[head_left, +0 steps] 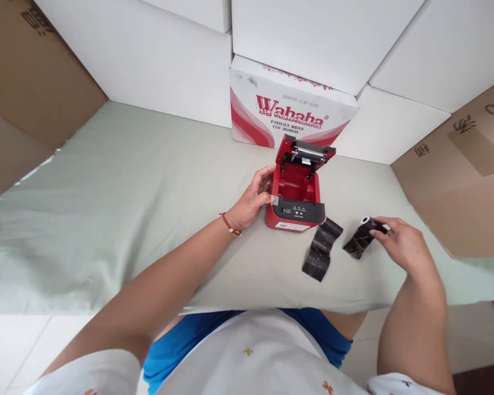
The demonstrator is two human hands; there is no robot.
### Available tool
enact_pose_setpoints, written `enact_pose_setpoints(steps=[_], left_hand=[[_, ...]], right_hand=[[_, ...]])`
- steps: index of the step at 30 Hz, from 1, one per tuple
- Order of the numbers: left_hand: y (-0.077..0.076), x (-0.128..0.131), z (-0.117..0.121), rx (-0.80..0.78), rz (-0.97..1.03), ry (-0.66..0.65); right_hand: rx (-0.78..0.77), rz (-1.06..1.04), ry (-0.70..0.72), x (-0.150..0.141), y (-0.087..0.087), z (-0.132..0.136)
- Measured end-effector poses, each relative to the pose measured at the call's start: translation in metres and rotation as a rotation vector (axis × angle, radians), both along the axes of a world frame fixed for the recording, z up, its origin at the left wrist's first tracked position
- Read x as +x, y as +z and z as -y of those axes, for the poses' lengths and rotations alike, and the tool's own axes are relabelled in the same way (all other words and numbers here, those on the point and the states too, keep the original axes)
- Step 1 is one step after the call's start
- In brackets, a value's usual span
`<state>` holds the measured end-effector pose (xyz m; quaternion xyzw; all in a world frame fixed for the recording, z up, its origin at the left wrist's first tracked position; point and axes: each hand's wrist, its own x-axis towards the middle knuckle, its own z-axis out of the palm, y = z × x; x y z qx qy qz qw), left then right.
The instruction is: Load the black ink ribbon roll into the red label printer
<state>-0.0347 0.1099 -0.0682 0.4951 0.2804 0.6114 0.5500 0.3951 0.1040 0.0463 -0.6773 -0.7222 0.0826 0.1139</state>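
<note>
A red and black label printer (298, 189) stands on the green cloth with its lid raised, so its red inner bay shows. My left hand (253, 200) grips the printer's left side, the thumb on a grey tab at its front corner. Off to the right, my right hand (399, 241) pinches a small roll of black, marbled-looking paper (360, 238) with a white core, a short end hanging from it. Between the roll and the printer, a curled black strip (321, 249) lies on the cloth.
Behind the printer stands a white and red Wahaha water carton (290, 107), against stacked white boxes (168, 60). Brown cardboard boxes flank the surface at left (33, 93) and right (461, 181). The green cloth (107, 219) covers the work surface up to its front edge near my body.
</note>
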Motion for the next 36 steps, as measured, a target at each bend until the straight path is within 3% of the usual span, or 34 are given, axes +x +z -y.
enact_pose_setpoints(steps=[3, 5, 11, 14, 19, 22, 26, 31, 34, 36], left_hand=[[-0.001, -0.001, 0.000, 0.017, -0.022, -0.004], [-0.001, -0.001, -0.001, 0.017, -0.026, 0.000], [-0.003, 0.000, -0.003, 0.038, -0.056, 0.000], [-0.002, 0.001, -0.002, 0.024, -0.057, -0.010], [0.004, 0.003, 0.001, -0.008, -0.029, -0.009], [0.005, 0.003, 0.002, -0.010, -0.033, -0.009], [0.004, 0.002, 0.001, 0.000, -0.048, -0.006], [0.005, 0.004, 0.005, 0.043, -0.127, 0.065], [0.012, 0.009, 0.021, 0.144, -0.340, 0.344], [0.019, 0.015, 0.035, 0.319, -0.542, 0.580]], right_hand=[[0.004, -0.057, 0.122, -0.012, 0.031, 0.001], [-0.032, -0.099, 0.259, -0.034, 0.043, 0.000], [-0.136, -0.127, 0.490, -0.110, 0.039, -0.005], [-0.118, -0.137, 0.521, -0.120, 0.046, -0.004], [0.048, -0.268, 0.437, -0.125, 0.079, 0.000], [0.033, -0.302, 0.445, -0.145, 0.088, -0.002], [-0.003, -0.213, 0.540, -0.188, 0.074, -0.022], [-0.045, 0.143, 0.532, -0.228, 0.046, -0.048], [-0.040, 0.221, 0.527, -0.238, 0.038, -0.053], [-0.028, 0.233, 0.517, -0.241, 0.035, -0.056]])
